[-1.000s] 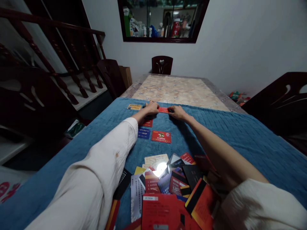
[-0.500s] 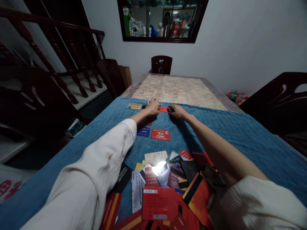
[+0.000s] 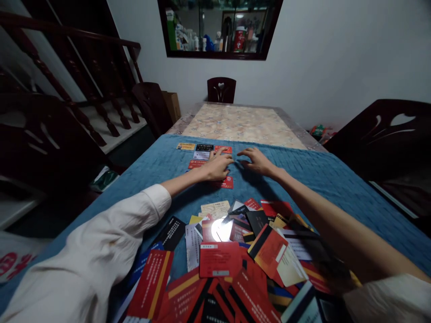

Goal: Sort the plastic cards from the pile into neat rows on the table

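My left hand (image 3: 218, 168) hovers over the laid-out cards with its fingers apart, holding nothing. My right hand (image 3: 256, 161) is just to the right of it, fingers spread and lightly bent, above the blue cloth. In the far row lie a yellow card (image 3: 185, 146), a black card (image 3: 204, 147) and a red card (image 3: 226, 148), side by side. Nearer me are a silver card (image 3: 200, 155) and another red card (image 3: 197, 164). One more red card (image 3: 228, 183) is partly covered by my left hand, which also hides most of a blue card.
A loose pile of mixed cards (image 3: 220, 260) spreads across the near part of the blue cloth (image 3: 336, 193), below my forearms. Beyond the cloth is the patterned tabletop (image 3: 242, 121). Dark wooden chairs (image 3: 221, 89) stand around the table.
Both hands have let go of the red card at the right of the far row. My left hand has drawn back toward me; the right fingers have spread. The view has shifted a little.
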Demonstrator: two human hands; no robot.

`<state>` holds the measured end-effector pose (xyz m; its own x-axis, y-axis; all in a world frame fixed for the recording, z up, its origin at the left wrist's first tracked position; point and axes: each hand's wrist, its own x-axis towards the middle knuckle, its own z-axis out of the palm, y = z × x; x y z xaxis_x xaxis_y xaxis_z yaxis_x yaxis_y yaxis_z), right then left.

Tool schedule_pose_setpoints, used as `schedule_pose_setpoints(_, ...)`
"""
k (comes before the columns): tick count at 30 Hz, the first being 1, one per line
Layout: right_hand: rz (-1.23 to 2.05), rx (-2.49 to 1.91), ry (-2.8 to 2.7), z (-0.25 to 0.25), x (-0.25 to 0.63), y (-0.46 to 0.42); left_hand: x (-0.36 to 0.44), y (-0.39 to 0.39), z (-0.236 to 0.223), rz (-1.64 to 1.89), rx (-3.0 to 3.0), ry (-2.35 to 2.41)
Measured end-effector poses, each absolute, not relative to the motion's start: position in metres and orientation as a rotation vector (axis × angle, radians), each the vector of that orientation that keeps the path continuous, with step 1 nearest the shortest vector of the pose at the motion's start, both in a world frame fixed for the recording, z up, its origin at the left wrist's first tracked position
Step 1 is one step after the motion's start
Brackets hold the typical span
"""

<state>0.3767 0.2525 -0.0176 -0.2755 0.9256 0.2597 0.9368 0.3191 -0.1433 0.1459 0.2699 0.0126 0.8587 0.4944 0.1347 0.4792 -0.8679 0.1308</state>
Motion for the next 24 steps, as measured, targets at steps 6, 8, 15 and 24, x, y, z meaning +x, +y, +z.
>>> schedule_pose_setpoints(6, -0.012, -1.475, -2.33, -0.011, 0.372, 0.188, 0.139, 0.213, 0.014, 0.261, 2.967, 0.576)
schedule_pose_setpoints(8, 0.018, -1.42, -2.33, -0.008, 0.368, 0.164, 0.137, 0.195, 0.015, 0.247, 2.972, 0.511)
schedule_pose_setpoints(15, 0.172, -1.337, -2.332, 0.005, 0.363, 0.086, 0.127, 0.134, 0.016, 0.322, 2.972, 0.313)
schedule_pose_setpoints(24, 0.37, -1.328, -2.367, 0.011, 0.353, 0.026, 0.119, 0.08, 0.011, 0.317, 3.026, 0.327)
